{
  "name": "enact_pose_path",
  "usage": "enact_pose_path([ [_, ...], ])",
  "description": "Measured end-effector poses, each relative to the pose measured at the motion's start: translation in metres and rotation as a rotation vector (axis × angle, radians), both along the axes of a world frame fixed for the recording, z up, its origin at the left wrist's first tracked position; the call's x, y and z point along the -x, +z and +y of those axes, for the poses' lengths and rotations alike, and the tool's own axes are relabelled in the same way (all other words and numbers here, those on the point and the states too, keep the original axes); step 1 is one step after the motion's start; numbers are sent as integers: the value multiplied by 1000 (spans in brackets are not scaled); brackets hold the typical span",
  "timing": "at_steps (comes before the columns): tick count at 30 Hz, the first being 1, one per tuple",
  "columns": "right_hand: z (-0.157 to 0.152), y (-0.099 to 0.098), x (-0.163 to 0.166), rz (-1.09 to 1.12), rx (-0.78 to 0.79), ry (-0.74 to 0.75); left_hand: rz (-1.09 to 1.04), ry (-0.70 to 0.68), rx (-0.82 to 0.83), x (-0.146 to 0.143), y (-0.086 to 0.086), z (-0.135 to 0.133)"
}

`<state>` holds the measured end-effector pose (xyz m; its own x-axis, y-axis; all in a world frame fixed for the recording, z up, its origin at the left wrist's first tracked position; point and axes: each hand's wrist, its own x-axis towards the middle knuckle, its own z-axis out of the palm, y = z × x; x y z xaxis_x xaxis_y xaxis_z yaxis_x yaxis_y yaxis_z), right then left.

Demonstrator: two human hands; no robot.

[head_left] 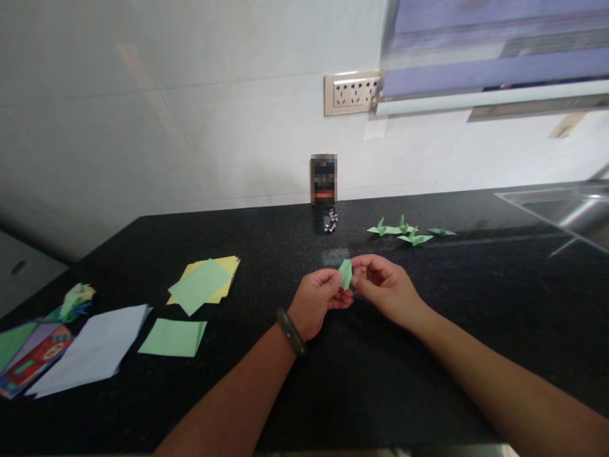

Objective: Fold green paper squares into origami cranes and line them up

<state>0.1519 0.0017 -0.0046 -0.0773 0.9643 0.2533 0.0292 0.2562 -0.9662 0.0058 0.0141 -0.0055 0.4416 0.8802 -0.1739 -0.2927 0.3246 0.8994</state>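
A small piece of folded light-green paper (346, 274) is held upright above the dark counter. My left hand (313, 301) pinches its left side between thumb and fingers, and a dark bangle circles that wrist. On the other side, my right hand (387, 289) has its thumb and fingertips closed at the paper's right edge. Several folded green paper cranes (415, 238) stand beyond my right hand. Farther left lie a green sheet (200, 285) on top of yellow paper (231, 273), and a folded green sheet (172, 337) nearer to me.
White paper (102, 349) and a colourful packet (35, 362) lie at the left, with a crumpled green-yellow item (78, 298) behind. A pixelated upright object (324, 180) leans on the wall behind a beaded loop (331, 220). A sink edge (533, 212) shows at right, sockets (352, 92) above.
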Motion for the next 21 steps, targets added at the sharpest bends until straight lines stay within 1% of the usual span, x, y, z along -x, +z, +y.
enact_pose_path([
  [2,0,-2,0,-9,-39,-28,50,21,-36,-1,0,0],
  [5,0,-3,0,-17,-63,-45,72,19,-44,-1,-1,-1],
  [13,1,-4,0,-30,-57,-50,70,-29,-75,-1,1,-1],
  [18,-2,-2,1,-74,-32,-7,53,70,-84,-1,2,-2],
  [21,-3,-2,1,-83,-40,18,66,80,-73,-1,2,-2],
])
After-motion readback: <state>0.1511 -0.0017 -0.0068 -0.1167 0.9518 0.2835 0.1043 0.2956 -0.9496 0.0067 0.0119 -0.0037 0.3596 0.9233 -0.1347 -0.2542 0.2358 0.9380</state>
